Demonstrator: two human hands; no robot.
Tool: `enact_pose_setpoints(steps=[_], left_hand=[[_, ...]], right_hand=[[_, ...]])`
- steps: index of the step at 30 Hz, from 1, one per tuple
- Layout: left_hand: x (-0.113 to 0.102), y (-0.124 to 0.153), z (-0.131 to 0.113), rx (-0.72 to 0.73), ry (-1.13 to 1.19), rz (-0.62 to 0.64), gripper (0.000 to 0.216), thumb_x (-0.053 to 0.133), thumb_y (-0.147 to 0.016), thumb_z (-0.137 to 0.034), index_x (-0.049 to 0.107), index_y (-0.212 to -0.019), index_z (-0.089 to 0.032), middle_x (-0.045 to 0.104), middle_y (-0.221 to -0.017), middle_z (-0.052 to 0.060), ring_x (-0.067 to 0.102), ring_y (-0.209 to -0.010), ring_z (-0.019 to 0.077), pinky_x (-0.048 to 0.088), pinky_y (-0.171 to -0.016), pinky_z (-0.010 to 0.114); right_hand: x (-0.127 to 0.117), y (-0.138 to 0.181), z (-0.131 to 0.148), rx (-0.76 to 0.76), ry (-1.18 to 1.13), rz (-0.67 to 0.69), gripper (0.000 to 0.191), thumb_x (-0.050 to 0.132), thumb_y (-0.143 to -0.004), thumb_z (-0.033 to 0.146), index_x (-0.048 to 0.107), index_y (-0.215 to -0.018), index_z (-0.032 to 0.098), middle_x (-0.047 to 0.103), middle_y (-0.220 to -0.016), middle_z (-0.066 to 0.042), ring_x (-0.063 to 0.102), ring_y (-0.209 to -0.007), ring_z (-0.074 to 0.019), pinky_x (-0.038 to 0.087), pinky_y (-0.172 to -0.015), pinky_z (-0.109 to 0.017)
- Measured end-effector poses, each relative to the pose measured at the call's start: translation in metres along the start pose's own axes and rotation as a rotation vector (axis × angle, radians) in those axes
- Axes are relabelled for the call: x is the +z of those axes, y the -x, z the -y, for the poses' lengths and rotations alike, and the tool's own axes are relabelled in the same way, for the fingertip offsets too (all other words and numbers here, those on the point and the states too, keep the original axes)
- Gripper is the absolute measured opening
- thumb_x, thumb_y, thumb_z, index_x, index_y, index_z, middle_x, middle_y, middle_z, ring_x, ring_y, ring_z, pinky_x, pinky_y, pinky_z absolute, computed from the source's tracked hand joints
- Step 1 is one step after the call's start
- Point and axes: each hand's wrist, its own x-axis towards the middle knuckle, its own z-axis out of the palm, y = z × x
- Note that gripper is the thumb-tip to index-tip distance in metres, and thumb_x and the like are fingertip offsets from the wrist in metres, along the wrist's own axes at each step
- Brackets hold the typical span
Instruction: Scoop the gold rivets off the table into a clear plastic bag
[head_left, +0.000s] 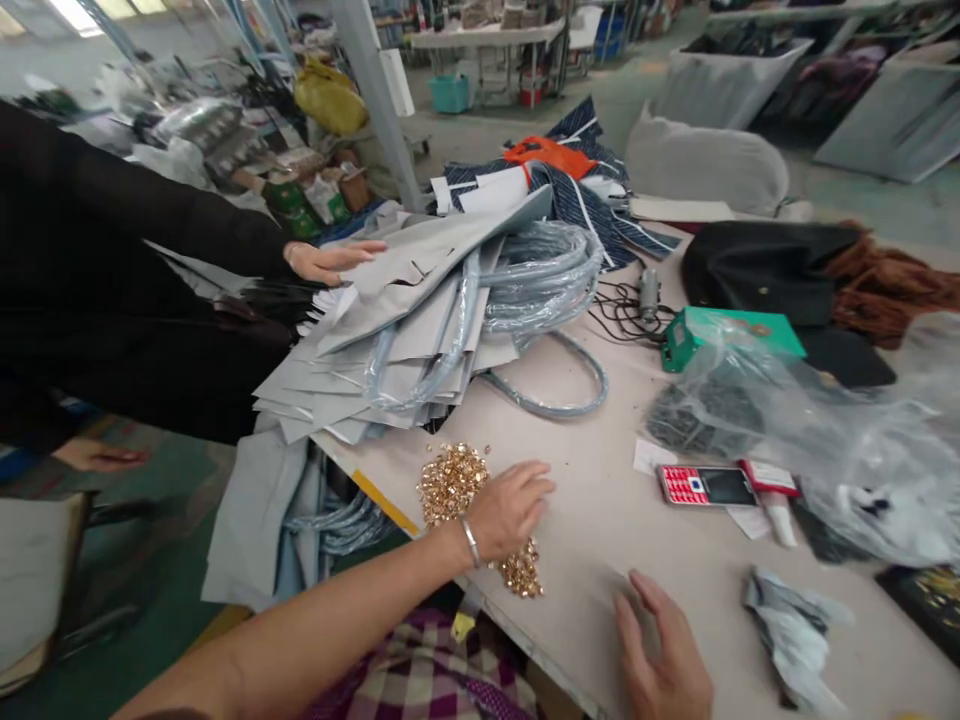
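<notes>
Left hand [508,510] lies flat and open on the gold studs [451,482], right hand [664,650] empty on the tabletop [600,500], so one careless sweep could probably scatter studs off the near edge.

Bare forearms, silver bangle [470,541], checked purple garment [420,670]

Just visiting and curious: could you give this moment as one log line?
left hand: resting on gold studs | right hand: flat on table, empty | co-worker's hand: on grey cut pieces
</notes>
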Motion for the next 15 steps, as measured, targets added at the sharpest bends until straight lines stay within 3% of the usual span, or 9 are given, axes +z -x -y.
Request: enact_pose_setpoints(steps=[3, 7, 11, 15], left_hand=[[-0.03, 0.014, 0.032, -0.065, -0.014, -0.086, 0.029, 0.04, -0.097, -0.021, 0.06, -0.116, -0.012, 0.056, -0.13, 0.014, 0.051, -0.125, 0.0212, 0.044, -0.11, 0.04], [-0.05, 0.038, 0.063, -0.176, -0.051, -0.094, 0.034, 0.044, -0.098, -0.034, 0.056, -0.122, -0.013, 0.053, -0.133, 0.015, 0.052, -0.124, 0.0253, 0.042, -0.11, 0.047], [-0.045, 0.077, 0.078, -0.184, -0.176, -0.008, 0.048, 0.043, -0.098, -0.042, 0.041, -0.137, -0.014, 0.043, -0.144, 0.012, 0.044, -0.132, 0.0249, 0.034, -0.116, 0.045], [-0.029, 0.108, 0.088, -0.19, -0.226, -0.031, 0.065, 0.035, -0.096, -0.058, 0.026, -0.146, -0.017, 0.033, -0.151, 0.013, 0.036, -0.138, 0.0299, 0.03, -0.117, 0.05]], right_hand=[[0.018, -0.007, 0.011, -0.082, 0.01, 0.046, 0.034, 0.052, -0.096, 0.038, 0.055, -0.124, 0.019, 0.063, -0.12, -0.013, 0.06, -0.11, -0.027, 0.05, -0.095, -0.045], [0.017, -0.005, 0.02, -0.078, 0.073, 0.146, 0.049, 0.053, -0.095, 0.034, 0.041, -0.139, 0.018, 0.047, -0.141, -0.016, 0.044, -0.13, -0.0291, 0.044, -0.105, -0.054], [0.009, 0.012, 0.009, 0.0, 0.173, 0.181, 0.055, 0.051, -0.096, 0.03, 0.031, -0.146, 0.017, 0.034, -0.151, -0.017, 0.032, -0.139, -0.03, 0.039, -0.11, -0.057], [-0.004, 0.026, -0.007, 0.084, 0.198, 0.066, 0.05, 0.048, -0.097, 0.025, 0.033, -0.144, 0.017, 0.038, -0.148, -0.018, 0.035, -0.138, -0.0296, 0.041, -0.108, -0.058]])
